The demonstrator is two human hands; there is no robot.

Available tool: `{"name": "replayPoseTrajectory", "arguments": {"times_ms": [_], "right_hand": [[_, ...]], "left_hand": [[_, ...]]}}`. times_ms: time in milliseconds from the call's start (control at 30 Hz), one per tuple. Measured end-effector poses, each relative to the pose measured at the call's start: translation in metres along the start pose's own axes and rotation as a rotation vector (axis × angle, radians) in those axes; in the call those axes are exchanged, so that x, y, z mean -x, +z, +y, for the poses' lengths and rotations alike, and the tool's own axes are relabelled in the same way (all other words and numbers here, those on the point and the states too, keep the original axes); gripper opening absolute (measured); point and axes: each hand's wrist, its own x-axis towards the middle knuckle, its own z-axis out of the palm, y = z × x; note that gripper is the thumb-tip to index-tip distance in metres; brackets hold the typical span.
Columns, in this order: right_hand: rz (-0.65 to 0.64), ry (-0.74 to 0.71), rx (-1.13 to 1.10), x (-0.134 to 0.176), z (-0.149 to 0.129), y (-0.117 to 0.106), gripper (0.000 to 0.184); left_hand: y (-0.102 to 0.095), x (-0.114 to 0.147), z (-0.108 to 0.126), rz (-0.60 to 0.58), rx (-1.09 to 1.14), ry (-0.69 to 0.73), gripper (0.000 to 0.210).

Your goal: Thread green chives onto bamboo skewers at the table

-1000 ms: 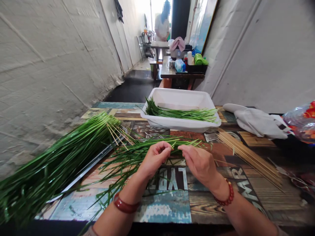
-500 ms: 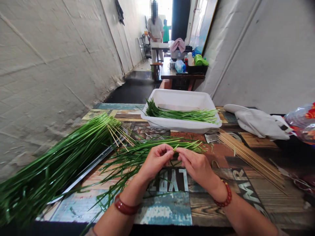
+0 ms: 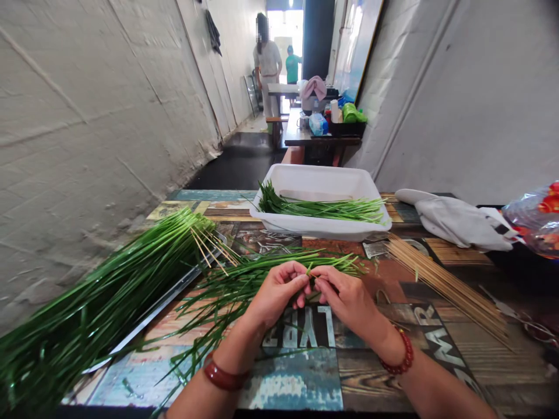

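Observation:
Near the table's middle, my left hand (image 3: 283,292) pinches the pale end of a green chive stalk (image 3: 308,271) between thumb and fingers. My right hand (image 3: 347,294) meets it from the other side, its thumb and forefinger closed on the same stalk. Just beyond both hands lies a loose spread of garlic chives (image 3: 257,267), leaves to the left and cut ends to the right. A thick bundle of chives (image 3: 117,279) rests on a metal tray (image 3: 152,314) at the left, with several bamboo skewers (image 3: 209,247) across its end.
A white plastic tub (image 3: 321,228) holding more chives (image 3: 327,208) stands at the table's far side. At the right lie a pile of bamboo skewers (image 3: 445,285), a grey cloth (image 3: 454,224) and scissors (image 3: 519,317). Two people are in the background, beyond another table (image 3: 301,137).
My fingers have shifted slightly around the stalk, the left ones now uncurled a little below it. The view has tipped up slightly. The person in white has moved left.

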Motion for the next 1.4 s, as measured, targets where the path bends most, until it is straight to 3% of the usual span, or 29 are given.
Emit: {"name": "replayPoseTrajectory", "arguments": {"times_ms": [200,367,767,933,1233,1400], "right_hand": [[0.102,-0.126,0.143,0.001,0.005,0.002,0.022],[0.083,-0.152,0.257,0.003,0.006,0.0,0.021],[-0.012,-0.153,0.192,0.003,-0.002,-0.013,0.028],[0.05,-0.126,0.201,0.003,-0.002,-0.02,0.03],[0.054,-0.155,0.245,0.005,-0.001,-0.012,0.03],[0.042,-0.181,0.289,0.006,-0.001,-0.01,0.03]], "left_hand": [[0.003,0.0,0.0,0.066,-0.104,0.056,0.037],[0.003,0.0,0.0,0.076,-0.172,0.061,0.038],[0.001,-0.003,-0.002,0.033,-0.008,-0.043,0.032],[0.0,-0.003,-0.002,0.024,0.024,-0.058,0.032],[0.003,-0.002,-0.003,-0.062,0.081,-0.061,0.028],[0.004,-0.002,-0.004,-0.044,0.12,-0.049,0.025]]}}
